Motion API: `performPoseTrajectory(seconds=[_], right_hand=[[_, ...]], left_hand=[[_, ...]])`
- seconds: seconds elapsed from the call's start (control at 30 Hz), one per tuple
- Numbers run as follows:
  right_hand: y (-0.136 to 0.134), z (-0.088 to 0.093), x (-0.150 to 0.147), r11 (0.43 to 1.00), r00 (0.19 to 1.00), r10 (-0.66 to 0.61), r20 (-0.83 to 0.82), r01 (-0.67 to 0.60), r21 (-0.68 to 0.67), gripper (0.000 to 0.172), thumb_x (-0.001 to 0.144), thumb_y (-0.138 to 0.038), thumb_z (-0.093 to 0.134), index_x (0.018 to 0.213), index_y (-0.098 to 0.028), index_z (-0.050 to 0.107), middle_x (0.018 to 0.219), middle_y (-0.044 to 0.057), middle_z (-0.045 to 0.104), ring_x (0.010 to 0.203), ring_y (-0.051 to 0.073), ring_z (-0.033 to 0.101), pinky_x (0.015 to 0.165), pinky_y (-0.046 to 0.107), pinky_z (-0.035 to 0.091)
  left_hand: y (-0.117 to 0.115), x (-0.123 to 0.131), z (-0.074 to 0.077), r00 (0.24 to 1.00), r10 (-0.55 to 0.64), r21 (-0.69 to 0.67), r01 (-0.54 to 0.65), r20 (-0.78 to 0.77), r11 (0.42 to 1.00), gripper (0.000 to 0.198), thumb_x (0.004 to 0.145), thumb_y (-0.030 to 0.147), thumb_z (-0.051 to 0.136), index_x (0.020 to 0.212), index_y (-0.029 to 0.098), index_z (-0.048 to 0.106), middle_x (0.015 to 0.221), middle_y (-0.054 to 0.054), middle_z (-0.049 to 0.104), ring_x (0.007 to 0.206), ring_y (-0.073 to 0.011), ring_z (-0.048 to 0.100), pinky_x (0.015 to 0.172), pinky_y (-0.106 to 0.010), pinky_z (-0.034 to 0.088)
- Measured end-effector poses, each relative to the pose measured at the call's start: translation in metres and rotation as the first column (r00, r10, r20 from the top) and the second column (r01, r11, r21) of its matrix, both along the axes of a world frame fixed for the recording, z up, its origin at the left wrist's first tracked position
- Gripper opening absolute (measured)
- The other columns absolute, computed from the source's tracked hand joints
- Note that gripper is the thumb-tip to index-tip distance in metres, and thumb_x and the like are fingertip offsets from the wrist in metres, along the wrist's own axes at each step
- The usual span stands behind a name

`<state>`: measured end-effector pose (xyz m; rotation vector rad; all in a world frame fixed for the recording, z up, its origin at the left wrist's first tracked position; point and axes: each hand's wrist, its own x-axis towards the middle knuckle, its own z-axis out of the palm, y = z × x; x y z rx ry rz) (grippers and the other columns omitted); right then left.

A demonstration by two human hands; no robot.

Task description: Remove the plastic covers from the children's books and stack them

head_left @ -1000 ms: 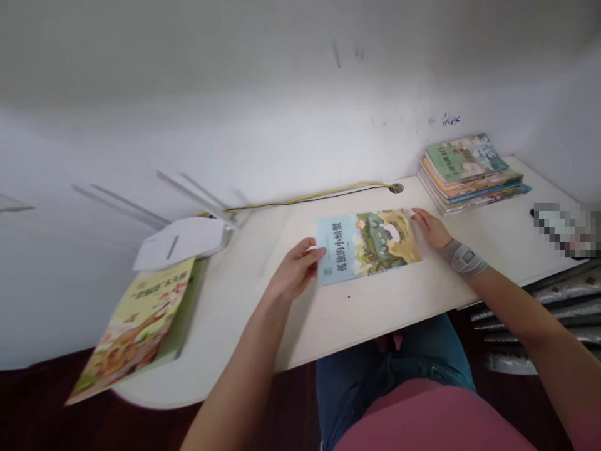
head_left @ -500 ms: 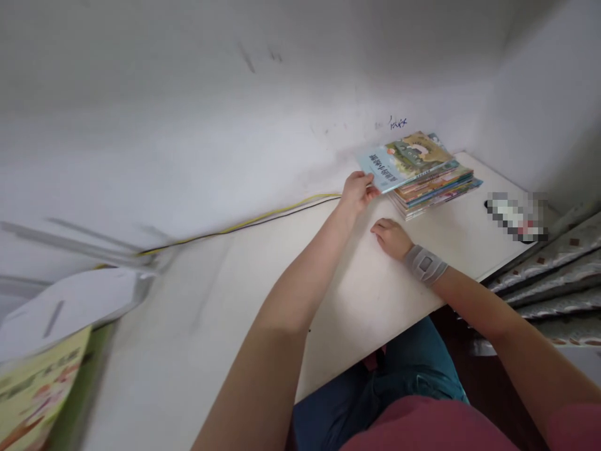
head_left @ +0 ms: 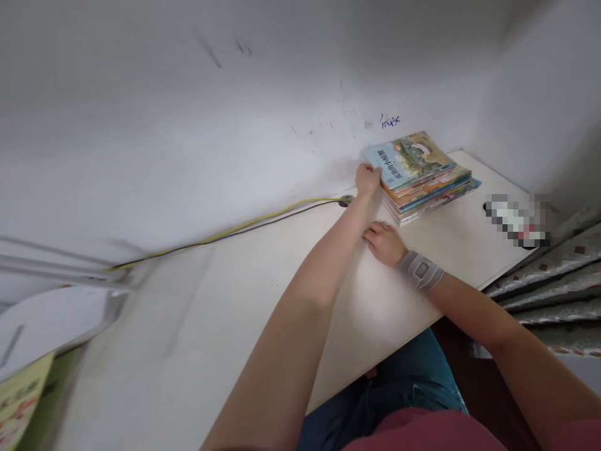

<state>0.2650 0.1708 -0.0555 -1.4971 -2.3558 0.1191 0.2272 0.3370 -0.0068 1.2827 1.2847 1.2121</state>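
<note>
A stack of thin picture books lies on the white table near the wall. The top book has a light blue and green cover and rests flat on the pile. My left hand is at the left end of the stack, its fingers closed against the edge of the upper books. Just in front of the stack, my right hand rests on the table with its fingers curled together; nothing shows in it. A grey band is around the right wrist.
A yellow and a black cable run along the wall. To the right lies a pixelated object near folded patterned cloth. Yellow-green books and white sheets are at the left.
The top book has come down level onto the pile, and my left hand has moved slightly right against the stack. My view has shifted a little; my right hand stays in front of the books.
</note>
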Motion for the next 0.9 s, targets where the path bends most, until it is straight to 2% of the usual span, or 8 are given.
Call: performPoseTrajectory(seconds=[0.1, 0.33, 0.5, 0.57, 0.63, 0.73, 0.8, 0.9], right_hand=[[0.001, -0.001, 0.0, 1.0, 1.0, -0.004, -0.003, 0.004, -0.005, 0.025, 0.092, -0.019, 0.041, 0.103, -0.019, 0.064, 0.104, 0.01, 0.057, 0.1, 0.024, 0.049, 0.087, 0.038, 0.038], [0.003, -0.002, 0.002, 1.0, 1.0, -0.006, -0.008, 0.006, 0.0, 0.025, 0.091, -0.017, 0.043, 0.104, -0.017, 0.064, 0.105, 0.011, 0.058, 0.099, 0.024, 0.05, 0.087, 0.038, 0.038], [0.004, -0.003, 0.009, 0.999, 0.999, 0.037, -0.012, -0.037, 0.034, 0.024, 0.089, -0.016, 0.044, 0.1, -0.018, 0.065, 0.101, 0.01, 0.059, 0.098, 0.022, 0.051, 0.088, 0.035, 0.04], [0.005, -0.004, 0.012, 0.997, 0.998, 0.059, -0.018, -0.058, 0.054, 0.024, 0.087, -0.013, 0.045, 0.1, -0.017, 0.065, 0.101, 0.01, 0.06, 0.097, 0.022, 0.052, 0.088, 0.035, 0.04], [0.005, -0.006, 0.014, 0.994, 0.997, 0.078, -0.025, -0.076, 0.074, 0.024, 0.086, -0.013, 0.044, 0.098, -0.016, 0.065, 0.1, 0.011, 0.06, 0.096, 0.022, 0.052, 0.088, 0.036, 0.041], [0.007, -0.009, 0.016, 0.99, 0.994, 0.102, -0.037, -0.098, 0.105, 0.026, 0.085, -0.012, 0.043, 0.097, -0.016, 0.065, 0.098, 0.012, 0.06, 0.094, 0.023, 0.053, 0.086, 0.037, 0.042], [0.008, -0.011, 0.017, 0.986, 0.992, 0.116, -0.042, -0.11, 0.122, 0.025, 0.084, -0.014, 0.043, 0.097, -0.016, 0.065, 0.097, 0.013, 0.06, 0.093, 0.025, 0.053, 0.085, 0.039, 0.043], [0.01, -0.015, 0.019, 0.984, 0.993, 0.114, -0.038, -0.108, 0.142, 0.026, 0.083, -0.015, 0.043, 0.097, -0.016, 0.065, 0.097, 0.013, 0.06, 0.093, 0.026, 0.054, 0.084, 0.039, 0.044]], left_hand=[[0.002, 0.008, -0.002, 0.998, 0.059, -0.036, -0.059, 0.004, 0.998, 0.023, 0.078, 0.017, 0.06, 0.099, 0.017, 0.05, 0.095, -0.009, 0.064, 0.088, -0.0205, 0.065, 0.071, -0.031, 0.051], [-0.008, 0.019, 0.008, 0.989, 0.126, -0.118, -0.116, 0.079, 0.986, 0.032, 0.085, 0.02, 0.058, 0.111, 0.014, 0.04, 0.082, -0.005, 0.061, 0.067, -0.0134, 0.063, 0.063, -0.027, 0.051], [-0.047, -0.01, 0.032, 0.982, 0.066, -0.056, -0.056, 0.18, 0.997, 0.021, 0.089, 0.032, 0.054, 0.101, 0.017, 0.045, 0.082, -0.002, 0.059, 0.066, -0.0097, 0.061, 0.065, -0.024, 0.049], [-0.079, -0.042, 0.04, 0.995, -0.071, 0.108, 0.063, 0.069, 0.992, 0.017, 0.087, 0.032, 0.055, 0.094, 0.018, 0.051, 0.083, -0.002, 0.059, 0.07, -0.01, 0.061, 0.067, -0.024, 0.048], [-0.119, -0.084, 0.042, 0.962, -0.217, 0.251, 0.253, -0.164, 0.934, 0.017, 0.084, 0.033, 0.057, 0.09, 0.018, 0.057, 0.083, -0.003, 0.062, 0.074, -0.0122, 0.061, 0.072, -0.025, 0.047], [-0.18, -0.164, 0.031, 0.828, -0.22, 0.252, 0.392, -0.516, 0.885, 0.015, 0.082, 0.034, 0.057, 0.085, 0.02, 0.064, 0.086, -0.004, 0.067, 0.079, -0.0162, 0.06, 0.079, -0.029, 0.046], [-0.214, -0.224, 0.018, 0.765, -0.092, 0.209, 0.286, -0.637, 0.935, 0.019, 0.084, 0.035, 0.051, 0.086, 0.023, 0.066, 0.093, -0.005, 0.068, 0.086, -0.0194, 0.061, 0.085, -0.031, 0.045], [-0.253, -0.317, 0.0, 0.619, 0.164, 0.168, -0.053, -0.768, 0.984, 0.023, 0.085, 0.034, 0.046, 0.09, 0.024, 0.066, 0.101, -0.008, 0.067, 0.096, -0.0242, 0.061, 0.089, -0.035, 0.044]])
